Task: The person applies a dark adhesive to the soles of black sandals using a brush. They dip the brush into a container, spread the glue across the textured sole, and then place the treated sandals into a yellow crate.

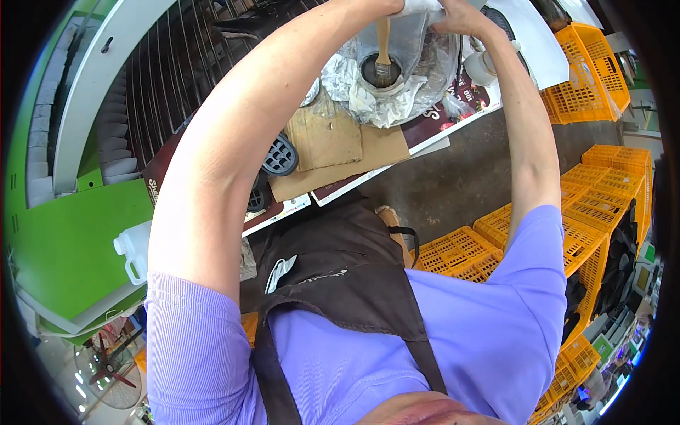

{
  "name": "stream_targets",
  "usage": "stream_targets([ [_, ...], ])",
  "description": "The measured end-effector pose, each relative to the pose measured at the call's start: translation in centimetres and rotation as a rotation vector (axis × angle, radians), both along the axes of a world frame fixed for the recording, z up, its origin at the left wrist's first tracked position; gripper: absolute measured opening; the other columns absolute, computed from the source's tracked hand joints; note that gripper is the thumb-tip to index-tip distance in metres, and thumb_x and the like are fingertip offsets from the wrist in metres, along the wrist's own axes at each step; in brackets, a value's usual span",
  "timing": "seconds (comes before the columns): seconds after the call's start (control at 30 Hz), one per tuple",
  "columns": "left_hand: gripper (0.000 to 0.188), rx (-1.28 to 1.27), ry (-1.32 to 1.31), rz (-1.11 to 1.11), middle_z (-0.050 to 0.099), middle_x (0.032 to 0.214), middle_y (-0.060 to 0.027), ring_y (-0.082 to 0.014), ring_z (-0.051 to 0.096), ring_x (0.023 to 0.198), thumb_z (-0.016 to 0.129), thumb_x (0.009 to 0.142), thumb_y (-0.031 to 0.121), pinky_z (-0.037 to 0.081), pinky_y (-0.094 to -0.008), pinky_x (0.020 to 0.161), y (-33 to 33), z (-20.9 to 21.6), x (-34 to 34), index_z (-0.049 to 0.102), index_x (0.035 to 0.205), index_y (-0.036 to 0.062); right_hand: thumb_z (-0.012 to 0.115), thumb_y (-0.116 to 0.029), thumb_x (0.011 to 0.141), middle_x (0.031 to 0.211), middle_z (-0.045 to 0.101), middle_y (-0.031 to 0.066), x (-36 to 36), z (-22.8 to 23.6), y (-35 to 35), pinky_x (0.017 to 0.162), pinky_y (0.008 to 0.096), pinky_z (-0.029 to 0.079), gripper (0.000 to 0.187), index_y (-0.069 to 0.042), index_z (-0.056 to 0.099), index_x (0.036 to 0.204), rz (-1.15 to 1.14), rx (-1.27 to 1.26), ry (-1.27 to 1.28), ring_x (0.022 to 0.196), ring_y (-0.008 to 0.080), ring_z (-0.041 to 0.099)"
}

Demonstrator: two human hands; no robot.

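Observation:
Both my hands are at the top edge, partly cut off by it. White material covers my left hand (421,6); its fingers are not shown. Close beside it, my right hand (457,19) has its fingers bent inward by the clear plastic; what they hold is out of sight. Below the hands, a paintbrush (383,42) with a wooden handle stands bristles down in a round dark pot (370,69). Crumpled clear plastic (433,67) and whitish wrapping (397,106) surround the pot. To its right, under my right forearm, is a white bottle (479,69).
Brown cardboard (329,138) lies on the bench, with a grey shoe sole (280,157) at its left. A metal rod rack (159,78) stands left, above a green panel (78,241) and a white jug (133,248). Yellow crates (581,78) line the right side.

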State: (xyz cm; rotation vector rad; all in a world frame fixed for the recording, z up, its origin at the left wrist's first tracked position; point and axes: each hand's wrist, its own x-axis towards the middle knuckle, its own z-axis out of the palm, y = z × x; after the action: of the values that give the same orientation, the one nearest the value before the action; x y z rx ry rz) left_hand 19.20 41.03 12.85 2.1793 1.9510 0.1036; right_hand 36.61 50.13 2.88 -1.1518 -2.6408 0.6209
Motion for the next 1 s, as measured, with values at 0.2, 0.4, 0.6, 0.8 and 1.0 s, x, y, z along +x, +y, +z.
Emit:
stream_targets([
  [0.2, 0.069, -0.011, 0.009, -0.004, 0.06, 0.118, -0.0162, -0.0328, 0.06, 0.105, 0.056, 0.066, 0.064, 0.049, -0.0369, 0.089, 0.1, -0.1, 0.1, 0.063, 0.113, 0.0146, 0.07, -0.019, 0.061, 0.09, 0.066, 0.0211, -0.4, 0.4, -1.6, 0.074, 0.0384, 0.051, 0.069, -0.004, 0.048, 0.125, -0.041, 0.006, -0.043, 0.084, 0.0326, 0.064],
  [0.4, 0.068, 0.001, 0.013, 0.109, 0.059, 0.12, -0.0154, -0.0322, 0.059, 0.107, 0.057, 0.066, 0.062, 0.048, -0.0373, 0.09, 0.4, -0.7, 0.5, 0.061, 0.118, 0.0178, 0.07, -0.02, 0.062, 0.108, 0.06, 0.0243, 0.8, -2.8, -0.3, 0.083, 0.0383, 0.048, 0.079, -0.002, 0.04, 0.132, -0.037, 0.026, 0.082, 0.096, 0.0335, 0.06],
  [0.6, 0.066, -0.019, 0.075, -0.045, 0.056, 0.124, -0.0157, -0.0317, 0.056, 0.111, 0.052, 0.071, 0.063, 0.046, -0.038, 0.093, 0.4, -0.4, 0.4, 0.059, 0.12, 0.0191, 0.07, -0.021, 0.062, 0.112, 0.059, 0.0233, 0.5, -2.7, -0.5, 0.087, 0.0381, 0.047, 0.077, -0.003, 0.042, 0.13, -0.011, -0.038, 0.117, 0.103, 0.0333, 0.058],
  [0.8, 0.072, -0.091, 0.027, -0.056, 0.053, 0.129, -0.0167, -0.0329, 0.052, 0.117, 0.046, 0.073, 0.071, 0.043, -0.0387, 0.097, 0.7, -0.1, -0.1, 0.057, 0.125, 0.0216, 0.069, -0.021, 0.063, 0.123, 0.053, 0.0224, 0.3, -3.6, -1.0, 0.093, 0.0387, 0.044, 0.07, -0.002, 0.046, 0.127, -0.042, 0.15, -0.024, 0.112, 0.034, 0.052],
  [1.0, 0.081, -0.168, 0.061, -0.028, 0.045, 0.135, -0.0195, -0.0342, 0.047, 0.122, 0.045, 0.071, 0.076, 0.039, -0.0379, 0.101, 1.0, 0.3, -0.3, 0.052, 0.13, 0.0218, 0.067, -0.017, 0.062, 0.119, 0.055, 0.0228, 0.3, -6.3, 1.0, 0.094, 0.0386, 0.044, 0.063, -0.002, 0.05, 0.121, 0.053, 0.218, 0.096, 0.11, 0.0358, 0.052],
])
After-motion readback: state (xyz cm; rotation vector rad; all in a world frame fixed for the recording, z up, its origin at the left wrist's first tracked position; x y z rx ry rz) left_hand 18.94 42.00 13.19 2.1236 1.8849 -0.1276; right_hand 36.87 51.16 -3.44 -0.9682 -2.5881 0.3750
